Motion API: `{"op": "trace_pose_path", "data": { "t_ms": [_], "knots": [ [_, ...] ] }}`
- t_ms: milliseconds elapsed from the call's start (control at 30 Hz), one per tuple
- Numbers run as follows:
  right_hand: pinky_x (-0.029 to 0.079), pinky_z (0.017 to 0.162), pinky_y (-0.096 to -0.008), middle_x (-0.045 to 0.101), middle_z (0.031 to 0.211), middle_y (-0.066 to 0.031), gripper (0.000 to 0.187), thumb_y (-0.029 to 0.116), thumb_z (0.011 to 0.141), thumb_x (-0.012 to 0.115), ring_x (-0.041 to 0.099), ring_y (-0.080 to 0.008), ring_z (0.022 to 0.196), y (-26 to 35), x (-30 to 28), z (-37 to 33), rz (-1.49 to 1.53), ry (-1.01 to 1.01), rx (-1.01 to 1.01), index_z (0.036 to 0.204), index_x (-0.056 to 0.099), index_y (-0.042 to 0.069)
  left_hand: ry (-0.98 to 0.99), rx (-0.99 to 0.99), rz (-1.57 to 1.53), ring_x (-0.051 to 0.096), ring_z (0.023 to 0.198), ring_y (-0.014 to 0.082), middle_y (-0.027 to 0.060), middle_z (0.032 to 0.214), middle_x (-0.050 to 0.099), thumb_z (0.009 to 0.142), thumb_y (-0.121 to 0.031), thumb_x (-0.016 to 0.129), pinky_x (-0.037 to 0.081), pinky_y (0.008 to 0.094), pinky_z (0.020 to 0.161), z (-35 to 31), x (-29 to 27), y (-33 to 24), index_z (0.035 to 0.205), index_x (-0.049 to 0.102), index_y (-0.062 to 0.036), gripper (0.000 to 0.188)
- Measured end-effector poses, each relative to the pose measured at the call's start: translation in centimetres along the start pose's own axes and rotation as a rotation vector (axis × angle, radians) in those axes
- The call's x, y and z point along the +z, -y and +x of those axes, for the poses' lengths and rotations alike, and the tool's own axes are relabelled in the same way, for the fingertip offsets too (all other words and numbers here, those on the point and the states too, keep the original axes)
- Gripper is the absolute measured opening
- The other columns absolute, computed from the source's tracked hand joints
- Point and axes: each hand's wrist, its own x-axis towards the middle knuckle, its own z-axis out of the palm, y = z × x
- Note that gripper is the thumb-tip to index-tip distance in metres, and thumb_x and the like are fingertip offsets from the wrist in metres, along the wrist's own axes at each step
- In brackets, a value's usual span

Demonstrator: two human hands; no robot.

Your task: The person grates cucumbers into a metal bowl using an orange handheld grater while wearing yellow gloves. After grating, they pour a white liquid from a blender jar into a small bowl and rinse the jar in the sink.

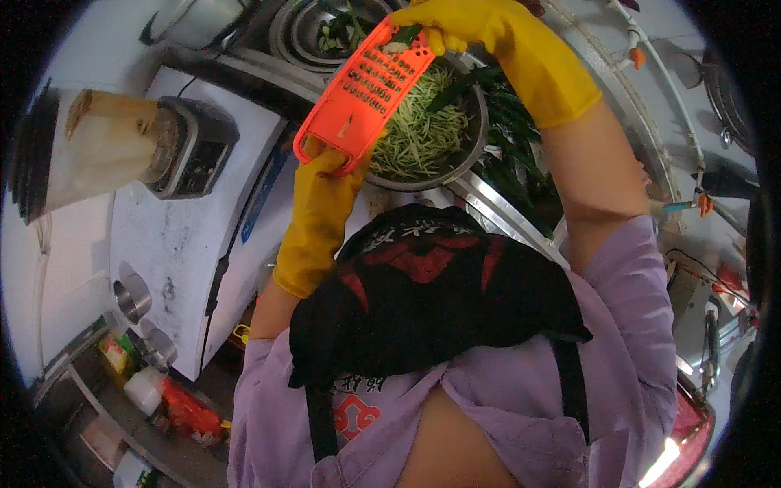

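Both of my hands wear yellow rubber gloves. My left hand [329, 175] is closed round the handle end of an orange grater [358, 110], which slants up to the right over a metal bowl [482, 122]. At the grater's upper end, my right hand [460, 23] is closed on a cucumber piece [404, 35], dark green with pale flesh, lying against the holed face. Part of that piece is hidden by the fingers. Pale green cucumber shreds [423, 134] fill the bowl under the grater. A dark green cucumber [465, 86] lies across the bowl's right side.
Right of the bowl lie several dark green cucumbers [517, 167]. Nested metal bowls [281, 37] holding green trimmings stand behind the grater. On the left, a blender [191, 146] lies next to a white surface [175, 244] with metal cups [132, 297]. Pipes [671, 89] run along the right.
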Motion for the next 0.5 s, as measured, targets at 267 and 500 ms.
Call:
{"op": "trace_pose_path", "data": {
  "t_ms": [267,500],
  "knots": [
    [0.047,0.045,-0.026,0.064,0.063,-0.0098,0.022,0.026,0.09,0.067,0.058,-0.0173,0.047,-2.2,-2.2,1.4,0.491,0.196,-0.025,0.098,0.067,0.005,0.026,0.039,-0.045,0.049,0.124,0.0237,0.0134,0.135,0.049,0.088,0.005,0.043,0.043,0.0303,0.101,1.7,-4.2,-0.8,0.132,0.043,-0.0004,0.044],
    [0.05,0.066,-0.0286,0.064,0.089,-0.0095,0.037,0.036,0.087,0.067,0.061,-0.017,0.077,-13.3,-2.0,6.2,0.294,-0.675,-0.278,0.108,0.063,0.006,0.152,0.434,1.634,0.052,0.121,0.0227,0.0143,0.131,0.053,0.089,0.004,0.047,0.044,0.0295,0.098,0.5,-2.8,-1.1,0.128,0.048,-0.0024,0.04]
  ]
}}
